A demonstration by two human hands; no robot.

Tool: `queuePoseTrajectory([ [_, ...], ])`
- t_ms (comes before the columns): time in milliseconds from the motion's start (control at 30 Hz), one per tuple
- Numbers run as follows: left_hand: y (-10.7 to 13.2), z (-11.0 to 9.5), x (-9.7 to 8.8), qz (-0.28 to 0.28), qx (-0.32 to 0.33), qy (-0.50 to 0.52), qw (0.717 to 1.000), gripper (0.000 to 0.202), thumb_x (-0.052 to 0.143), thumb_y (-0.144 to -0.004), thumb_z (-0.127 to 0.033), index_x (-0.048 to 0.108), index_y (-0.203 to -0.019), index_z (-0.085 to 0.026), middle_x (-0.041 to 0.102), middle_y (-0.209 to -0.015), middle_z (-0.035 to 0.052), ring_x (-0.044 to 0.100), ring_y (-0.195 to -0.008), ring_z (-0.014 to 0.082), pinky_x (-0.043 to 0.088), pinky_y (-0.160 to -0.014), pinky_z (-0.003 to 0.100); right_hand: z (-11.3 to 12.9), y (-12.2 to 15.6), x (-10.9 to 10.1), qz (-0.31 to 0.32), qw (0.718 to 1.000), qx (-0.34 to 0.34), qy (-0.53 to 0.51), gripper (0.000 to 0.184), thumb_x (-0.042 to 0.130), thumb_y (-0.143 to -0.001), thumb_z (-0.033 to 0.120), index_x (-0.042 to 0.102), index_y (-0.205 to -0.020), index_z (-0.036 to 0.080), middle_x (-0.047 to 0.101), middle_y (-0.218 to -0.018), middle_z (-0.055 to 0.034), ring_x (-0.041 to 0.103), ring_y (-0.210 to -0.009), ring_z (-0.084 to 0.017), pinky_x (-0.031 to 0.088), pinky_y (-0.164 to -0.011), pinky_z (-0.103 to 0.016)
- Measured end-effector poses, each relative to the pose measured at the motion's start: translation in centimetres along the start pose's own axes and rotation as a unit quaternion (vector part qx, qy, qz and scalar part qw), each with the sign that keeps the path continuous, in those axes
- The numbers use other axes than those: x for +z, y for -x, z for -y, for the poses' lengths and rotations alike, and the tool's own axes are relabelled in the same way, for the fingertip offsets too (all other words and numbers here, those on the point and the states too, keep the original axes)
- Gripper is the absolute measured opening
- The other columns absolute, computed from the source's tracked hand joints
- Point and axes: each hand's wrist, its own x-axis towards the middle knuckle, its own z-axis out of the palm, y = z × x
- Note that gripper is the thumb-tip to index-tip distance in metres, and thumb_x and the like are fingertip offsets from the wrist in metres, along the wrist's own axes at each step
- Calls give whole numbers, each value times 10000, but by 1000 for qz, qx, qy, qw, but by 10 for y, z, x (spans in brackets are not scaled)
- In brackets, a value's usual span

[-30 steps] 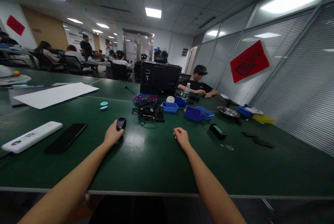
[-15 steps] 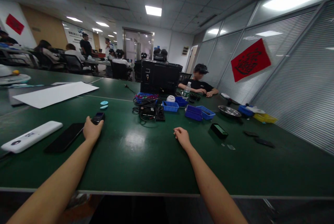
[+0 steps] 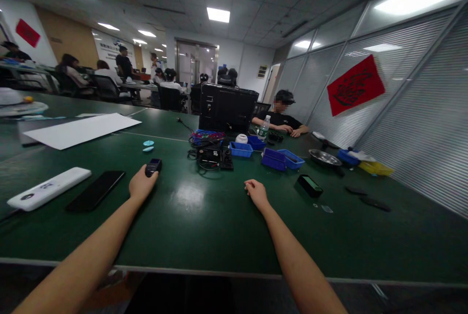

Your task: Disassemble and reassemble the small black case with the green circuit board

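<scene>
My left hand (image 3: 142,184) is wrapped round a small black handheld device with a little screen (image 3: 153,166), held low at the table's left half. What kind of device it is, I cannot tell. Just left of that hand lies a black smartphone (image 3: 95,191), flat and apart from it. A long white power strip (image 3: 49,189) lies beyond the phone. My right hand (image 3: 256,193) rests on the green table (image 3: 204,241) with its fingers curled in, and nothing shows in them. To its right stands a small open black box with a green inside (image 3: 310,185).
Cables and a black adapter (image 3: 210,154) lie mid-table before a black monitor (image 3: 227,108). Blue trays (image 3: 241,150), a water bottle (image 3: 263,128) and a metal pan (image 3: 324,158) stand farther right. A person (image 3: 281,118) sits across the table. White paper (image 3: 84,130) lies at the left.
My left hand has moved to the right with the black device, away from the phone's edge. My right hand stays where it was. The whole view has shifted slightly.
</scene>
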Motion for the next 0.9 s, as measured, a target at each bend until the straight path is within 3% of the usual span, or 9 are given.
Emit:
queuePoseTrajectory([
  [300,39,-36,23,59,83,-19,995,604,444,-762,-476,398,-1272,-156,584,-1129,126,549,-1017,269,418,-804,323,1,-22,3,42,992,53,105,182,471,-705,256,590,-598,170,587,-508,14,555,-470,-107,367,-497,-201],
  [567,69,-65,45,102,140,24,985,642,452,-764,-486,372,-1289,-126,560,-1164,148,540,-1040,260,409,-835,317,-3,-17,6,-44,995,43,73,191,443,-731,297,593,-694,185,623,-599,19,581,-500,-105,387,-529,-203],
  [900,119,-130,98,154,223,137,953,726,489,-754,-358,198,-1357,-76,359,-1353,165,384,-1210,255,340,-954,331,1,-14,5,-19,997,22,77,182,437,-744,276,589,-706,183,616,-610,19,572,-484,-104,401,-528,-206],
])
